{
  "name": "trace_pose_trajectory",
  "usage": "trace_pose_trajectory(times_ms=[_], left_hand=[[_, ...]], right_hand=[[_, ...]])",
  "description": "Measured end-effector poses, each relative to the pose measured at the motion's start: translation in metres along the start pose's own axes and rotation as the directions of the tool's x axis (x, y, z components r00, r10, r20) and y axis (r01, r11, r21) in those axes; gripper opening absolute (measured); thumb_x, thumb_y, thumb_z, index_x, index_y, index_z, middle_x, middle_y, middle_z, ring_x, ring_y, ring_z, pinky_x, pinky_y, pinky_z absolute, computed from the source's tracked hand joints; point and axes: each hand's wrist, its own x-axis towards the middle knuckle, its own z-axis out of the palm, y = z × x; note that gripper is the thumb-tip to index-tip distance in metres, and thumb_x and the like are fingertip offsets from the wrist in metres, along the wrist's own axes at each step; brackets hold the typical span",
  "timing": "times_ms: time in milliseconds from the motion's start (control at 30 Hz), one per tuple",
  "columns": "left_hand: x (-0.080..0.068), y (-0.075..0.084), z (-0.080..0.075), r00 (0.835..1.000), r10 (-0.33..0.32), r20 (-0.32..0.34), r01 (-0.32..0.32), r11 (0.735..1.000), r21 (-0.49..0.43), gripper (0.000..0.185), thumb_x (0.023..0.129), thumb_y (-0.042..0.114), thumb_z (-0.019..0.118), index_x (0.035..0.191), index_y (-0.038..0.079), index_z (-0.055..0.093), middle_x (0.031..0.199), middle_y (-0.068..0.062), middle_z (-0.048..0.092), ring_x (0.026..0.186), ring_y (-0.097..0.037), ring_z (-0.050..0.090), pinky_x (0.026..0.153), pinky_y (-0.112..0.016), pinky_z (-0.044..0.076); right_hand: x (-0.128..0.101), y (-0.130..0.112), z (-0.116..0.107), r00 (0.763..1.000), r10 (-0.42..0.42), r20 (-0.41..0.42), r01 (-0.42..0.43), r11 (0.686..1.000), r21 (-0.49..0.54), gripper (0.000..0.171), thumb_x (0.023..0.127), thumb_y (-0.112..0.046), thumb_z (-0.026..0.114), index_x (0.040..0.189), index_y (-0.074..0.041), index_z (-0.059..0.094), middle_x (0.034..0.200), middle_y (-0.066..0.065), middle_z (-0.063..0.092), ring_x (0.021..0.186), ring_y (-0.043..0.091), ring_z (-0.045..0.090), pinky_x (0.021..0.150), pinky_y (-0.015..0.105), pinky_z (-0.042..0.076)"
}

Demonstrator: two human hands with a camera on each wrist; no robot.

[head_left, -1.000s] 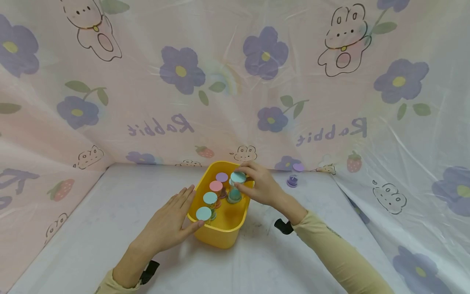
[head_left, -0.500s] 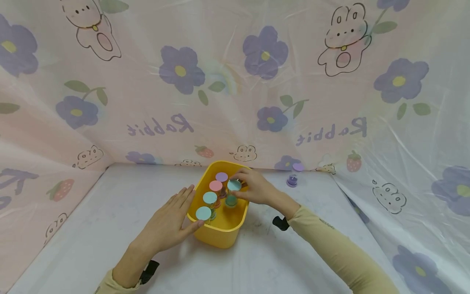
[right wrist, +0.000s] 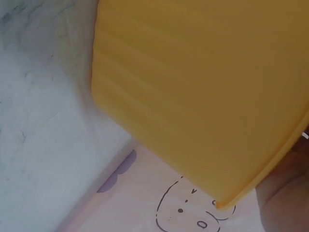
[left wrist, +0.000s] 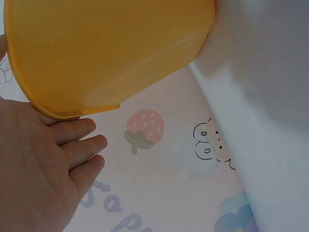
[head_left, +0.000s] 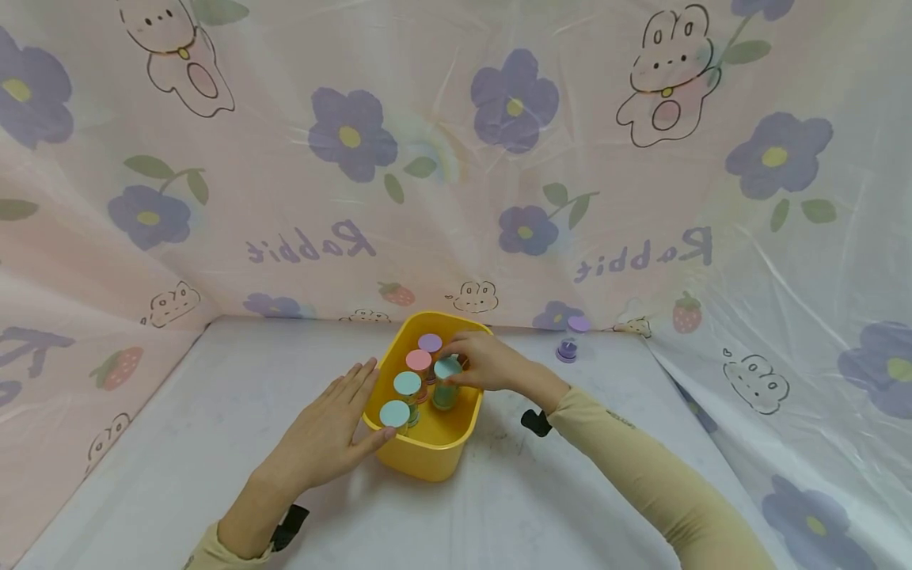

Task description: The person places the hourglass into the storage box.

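Observation:
A yellow bin (head_left: 427,463) stands on the table and holds several small jars with pastel lids. My right hand (head_left: 484,366) reaches over the bin's right rim and pinches a teal-lidded jar (head_left: 446,380) inside it. Beside that jar stand a purple-lidded jar (head_left: 430,343), a pink-lidded jar (head_left: 419,361) and two more teal-lidded jars (head_left: 407,385). My left hand (head_left: 324,431) lies flat with straight fingers against the bin's left wall. The left wrist view shows those fingers (left wrist: 79,145) under the bin's rim (left wrist: 96,58). In the right wrist view only the bin's yellow wall (right wrist: 203,96) fills the frame.
One purple-lidded jar (head_left: 568,348) stands alone on the table by the back wall, right of the bin. A flower and rabbit patterned sheet (head_left: 456,158) hangs behind and at both sides. The table (head_left: 178,443) is covered in pale plastic.
My right hand has lowered the teal-lidded jar from above the rim down into the bin, moving slightly left. The left hand has stayed put.

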Motion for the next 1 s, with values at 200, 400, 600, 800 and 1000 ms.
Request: trace_pose_trajectory(times_ms=[200,400,600,800,1000], left_hand=[[0.000,0.000,-0.001,1.000,0.001,0.002,-0.001,1.000,0.003,0.096,0.100,0.067,0.053,0.162,-0.002,0.029,0.171,-0.015,0.022,0.156,-0.036,0.026,0.126,-0.055,0.026],[0.001,0.000,-0.001,1.000,0.002,0.003,-0.002,1.000,-0.002,0.095,0.100,0.066,0.054,0.162,-0.002,0.029,0.171,-0.015,0.022,0.156,-0.037,0.026,0.125,-0.055,0.027],[0.001,0.000,-0.001,1.000,0.001,0.005,-0.001,1.000,-0.003,0.096,0.100,0.067,0.052,0.162,-0.002,0.029,0.171,-0.015,0.022,0.156,-0.037,0.026,0.125,-0.054,0.027],[0.000,0.000,-0.001,1.000,0.011,-0.012,-0.011,1.000,-0.005,0.095,0.100,0.066,0.053,0.161,-0.004,0.031,0.170,-0.017,0.024,0.155,-0.039,0.029,0.124,-0.056,0.029],[0.000,0.000,-0.001,1.000,0.008,-0.009,-0.008,1.000,-0.004,0.095,0.100,0.066,0.054,0.161,-0.003,0.030,0.171,-0.017,0.024,0.155,-0.038,0.028,0.124,-0.056,0.029]], right_hand=[[0.005,-0.002,-0.001,0.999,0.005,0.044,-0.005,1.000,-0.011,0.038,0.089,-0.023,0.085,0.124,-0.012,0.076,0.123,0.004,0.071,0.101,0.018,0.064,0.092,0.030,0.058],[0.010,-0.002,-0.001,0.996,0.022,0.086,-0.020,1.000,-0.024,0.038,0.087,-0.022,0.087,0.122,-0.014,0.077,0.118,0.000,0.073,0.093,0.015,0.065,0.088,0.027,0.059],[0.012,-0.002,-0.001,0.993,0.067,0.093,-0.069,0.998,0.012,0.039,0.085,-0.021,0.089,0.122,-0.015,0.077,0.118,0.000,0.073,0.087,0.012,0.067,0.087,0.027,0.060],[0.012,-0.002,-0.001,0.992,0.078,0.098,-0.083,0.995,0.050,0.038,0.085,-0.018,0.088,0.122,-0.014,0.077,0.121,0.002,0.073,0.087,0.012,0.070,0.086,0.027,0.061],[0.011,-0.003,-0.001,0.993,0.067,0.097,-0.072,0.996,0.050,0.037,0.087,-0.016,0.087,0.122,-0.015,0.077,0.119,0.001,0.075,0.087,0.014,0.071,0.084,0.025,0.062]])
